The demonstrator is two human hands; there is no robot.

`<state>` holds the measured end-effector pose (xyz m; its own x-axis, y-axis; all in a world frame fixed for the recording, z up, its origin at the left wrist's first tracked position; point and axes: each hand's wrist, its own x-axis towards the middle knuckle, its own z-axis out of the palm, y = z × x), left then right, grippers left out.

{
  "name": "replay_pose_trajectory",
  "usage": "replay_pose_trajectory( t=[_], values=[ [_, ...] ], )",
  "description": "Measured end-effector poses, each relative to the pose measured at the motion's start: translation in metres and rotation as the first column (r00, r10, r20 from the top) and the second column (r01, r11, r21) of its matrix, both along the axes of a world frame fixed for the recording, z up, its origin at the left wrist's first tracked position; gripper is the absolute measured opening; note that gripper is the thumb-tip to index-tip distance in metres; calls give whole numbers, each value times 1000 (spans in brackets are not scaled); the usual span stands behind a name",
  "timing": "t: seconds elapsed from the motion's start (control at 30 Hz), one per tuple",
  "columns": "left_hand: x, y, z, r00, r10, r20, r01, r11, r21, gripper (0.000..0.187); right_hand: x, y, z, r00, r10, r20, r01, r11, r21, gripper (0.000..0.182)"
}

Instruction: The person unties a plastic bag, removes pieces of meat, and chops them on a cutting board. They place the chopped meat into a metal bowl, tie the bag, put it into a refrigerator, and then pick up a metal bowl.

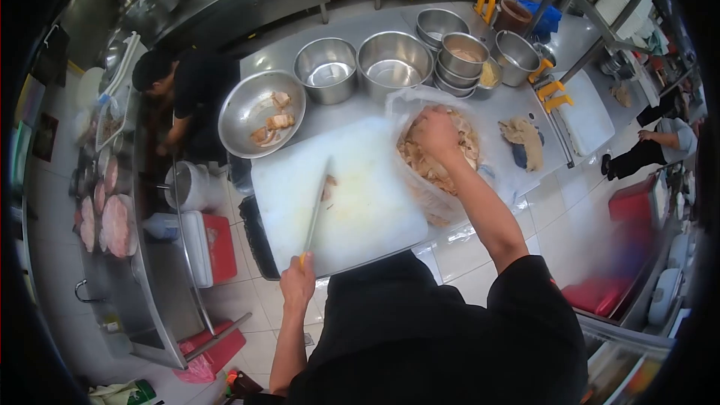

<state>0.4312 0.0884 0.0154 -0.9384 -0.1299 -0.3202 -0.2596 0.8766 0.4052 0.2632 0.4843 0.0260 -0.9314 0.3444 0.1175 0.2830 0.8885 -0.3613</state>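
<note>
My left hand [298,279] is closed around the yellow handle of a knife [318,210]. The blade points away from me over a white cutting board [360,187], and small brown meat scraps [328,187] lie beside it. Down in an open clear plastic bag [400,109] is my right hand [436,133], its fingers curled over many light-brown, cooked-looking meat pieces [457,169]. What those fingertips grip is hidden. Left of the bag, a steel bowl [238,121] holds a few browned meat chunks [280,121].
Steel pots [325,71] and stacked steel bowls [463,56] line the table's far side. A tan and dark cloth [525,142] lies right of the bag. At left, a person in black [202,86] bends near a counter with raw meat [116,225]. Another person [660,146] stands far right.
</note>
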Motion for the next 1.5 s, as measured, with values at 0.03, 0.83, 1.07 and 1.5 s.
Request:
replay_pose_trajectory(
  t=[0.03, 0.83, 1.07, 1.5],
  values=[
    [3, 4, 0, 999, -35, 5, 35, 999, -6, 54, 7, 8, 12, 997, 19, -75, -26, 995, -97, 43],
    [10, -29, -30, 964, 248, 96, -265, 922, 282, 64, 41, -150, -33, 751, 642, -151, -336, 174, -926, 39],
    [33, -25, -48, 950, 307, -54, -267, 889, 372, 62, 56, -119, -16, 825, 563, -45, -530, 743, -409, 49],
    [49, -15, -54, 931, 364, -12, -314, 820, 479, 59, 40, -154, -20, 926, 350, -143, -361, 708, -606, 36]
  ],
)
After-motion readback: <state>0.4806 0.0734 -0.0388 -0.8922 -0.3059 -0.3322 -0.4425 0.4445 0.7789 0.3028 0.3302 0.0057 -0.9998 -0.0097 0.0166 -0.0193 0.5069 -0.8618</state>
